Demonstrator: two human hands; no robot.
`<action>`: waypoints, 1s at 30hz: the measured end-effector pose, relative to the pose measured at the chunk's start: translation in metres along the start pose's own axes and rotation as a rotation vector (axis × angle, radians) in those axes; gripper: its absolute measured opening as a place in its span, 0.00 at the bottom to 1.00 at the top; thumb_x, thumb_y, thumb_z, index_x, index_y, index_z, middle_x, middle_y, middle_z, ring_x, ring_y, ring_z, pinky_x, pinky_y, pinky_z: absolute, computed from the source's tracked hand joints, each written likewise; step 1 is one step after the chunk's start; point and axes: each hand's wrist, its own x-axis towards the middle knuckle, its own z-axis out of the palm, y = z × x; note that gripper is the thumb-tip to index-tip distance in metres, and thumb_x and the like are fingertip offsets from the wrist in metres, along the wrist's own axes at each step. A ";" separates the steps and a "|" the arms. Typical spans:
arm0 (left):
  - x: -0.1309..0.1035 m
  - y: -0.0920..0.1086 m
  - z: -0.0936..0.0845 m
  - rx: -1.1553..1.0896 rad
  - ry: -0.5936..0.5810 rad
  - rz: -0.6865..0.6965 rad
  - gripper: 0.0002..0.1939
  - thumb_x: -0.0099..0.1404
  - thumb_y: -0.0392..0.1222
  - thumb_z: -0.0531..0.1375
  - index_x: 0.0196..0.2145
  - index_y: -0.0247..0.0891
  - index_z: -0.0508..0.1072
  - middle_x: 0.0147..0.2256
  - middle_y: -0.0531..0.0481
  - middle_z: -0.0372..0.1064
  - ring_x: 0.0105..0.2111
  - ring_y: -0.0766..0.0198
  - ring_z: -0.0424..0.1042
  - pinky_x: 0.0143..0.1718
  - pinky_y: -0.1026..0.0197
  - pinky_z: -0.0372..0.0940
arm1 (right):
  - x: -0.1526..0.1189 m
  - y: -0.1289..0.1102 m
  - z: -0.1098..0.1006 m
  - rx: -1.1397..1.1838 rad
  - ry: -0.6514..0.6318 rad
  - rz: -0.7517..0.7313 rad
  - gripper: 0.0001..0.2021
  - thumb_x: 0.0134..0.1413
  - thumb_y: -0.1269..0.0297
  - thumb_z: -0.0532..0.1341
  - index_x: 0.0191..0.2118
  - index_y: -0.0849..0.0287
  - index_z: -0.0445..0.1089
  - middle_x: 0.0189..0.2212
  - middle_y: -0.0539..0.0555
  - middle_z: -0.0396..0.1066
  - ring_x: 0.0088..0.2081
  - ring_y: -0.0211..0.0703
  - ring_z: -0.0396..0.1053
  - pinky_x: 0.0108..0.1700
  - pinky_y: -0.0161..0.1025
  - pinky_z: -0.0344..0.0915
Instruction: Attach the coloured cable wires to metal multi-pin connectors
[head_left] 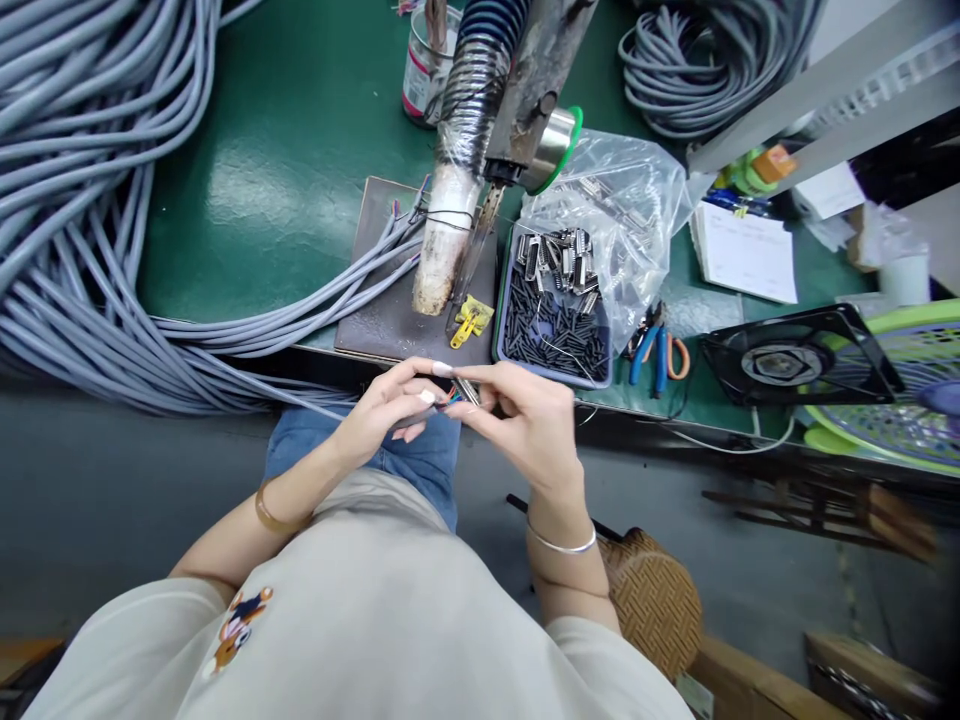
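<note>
My left hand [386,408] pinches the end of a grey cable [322,411] just in front of the bench edge. Short coloured wires [452,396] fan out from that end. Between the thumb and index finger of my right hand [529,415] is a small metal connector [468,390], close against the wires. Fingers partly hide both parts, so I cannot tell whether wires and connector are joined. Just beyond my right hand stands a bin [500,350] of metal connectors [559,258] and short black sleeves [551,325].
A soldering iron clamp [517,130] and a taped hose [446,235] hang over a dark board [375,325]. Grey cables [82,250] pile up at left. Pliers [660,355], a black fan [802,355] and a green basket [900,380] lie at right. A woven stool [652,600] stands below.
</note>
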 end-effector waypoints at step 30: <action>-0.002 -0.004 -0.003 0.164 0.006 0.049 0.16 0.56 0.36 0.68 0.40 0.38 0.67 0.31 0.55 0.72 0.19 0.75 0.67 0.19 0.70 0.62 | -0.004 -0.003 0.004 -0.176 -0.189 -0.074 0.06 0.68 0.67 0.57 0.38 0.56 0.70 0.33 0.52 0.73 0.32 0.38 0.70 0.30 0.35 0.61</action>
